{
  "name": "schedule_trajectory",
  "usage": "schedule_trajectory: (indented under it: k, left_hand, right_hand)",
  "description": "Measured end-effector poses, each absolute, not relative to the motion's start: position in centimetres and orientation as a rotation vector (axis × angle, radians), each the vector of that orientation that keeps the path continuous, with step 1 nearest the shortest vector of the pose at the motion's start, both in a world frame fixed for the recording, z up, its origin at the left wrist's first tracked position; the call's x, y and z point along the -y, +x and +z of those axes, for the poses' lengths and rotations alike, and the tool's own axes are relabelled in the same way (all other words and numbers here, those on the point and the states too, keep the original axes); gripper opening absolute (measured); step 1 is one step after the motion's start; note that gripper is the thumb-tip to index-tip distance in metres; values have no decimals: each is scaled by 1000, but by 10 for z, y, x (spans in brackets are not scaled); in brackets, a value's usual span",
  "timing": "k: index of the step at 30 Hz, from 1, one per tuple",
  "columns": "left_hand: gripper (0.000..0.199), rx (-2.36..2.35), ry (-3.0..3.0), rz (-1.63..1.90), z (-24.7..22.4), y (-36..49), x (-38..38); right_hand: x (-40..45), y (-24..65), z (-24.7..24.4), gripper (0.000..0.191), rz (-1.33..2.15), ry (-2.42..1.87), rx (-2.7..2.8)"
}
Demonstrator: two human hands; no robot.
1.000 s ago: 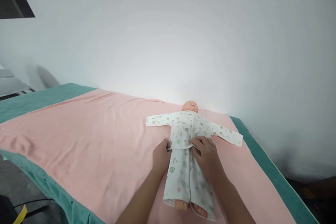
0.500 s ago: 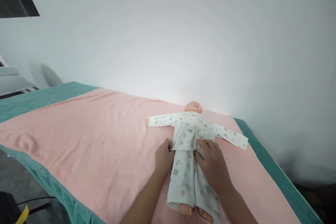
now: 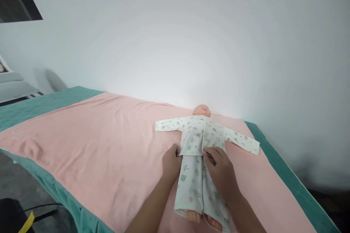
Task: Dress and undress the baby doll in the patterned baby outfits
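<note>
Both hands [image 3: 197, 165] grip the printed top [image 3: 193, 140].

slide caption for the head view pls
Left hand and right hand at the hem of a doll's patterned top, on a pink sheet.

The doll [image 3: 201, 110] lies on the blanket [image 3: 115, 142], before the wall [image 3: 175, 43].

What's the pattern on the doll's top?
Small green and grey prints on white; the top shows best in the head view.
</note>
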State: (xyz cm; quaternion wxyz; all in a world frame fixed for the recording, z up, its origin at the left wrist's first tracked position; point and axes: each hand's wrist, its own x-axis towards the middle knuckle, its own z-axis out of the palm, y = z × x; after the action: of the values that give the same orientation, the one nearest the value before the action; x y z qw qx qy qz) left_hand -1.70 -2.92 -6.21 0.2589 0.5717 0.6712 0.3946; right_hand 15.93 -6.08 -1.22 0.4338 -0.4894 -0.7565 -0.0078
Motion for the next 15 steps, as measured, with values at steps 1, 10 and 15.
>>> schedule_trajectory:
  k: [1, 10, 15]
  left_hand:
    - [27, -1818, 1555, 1077, -62, -17, 29]
    - [29, -1777, 1544, 1139, -67, -17, 29]
    - [28, -1641, 1430, 1323, -68, -18, 34]
  right_hand:
    - [61, 160, -12, 12, -27, -1232, 1911]
    - [54, 148, -6, 28, -277, -1558, 2041]
    - [53, 152, -8, 19, -281, -1385, 1987]
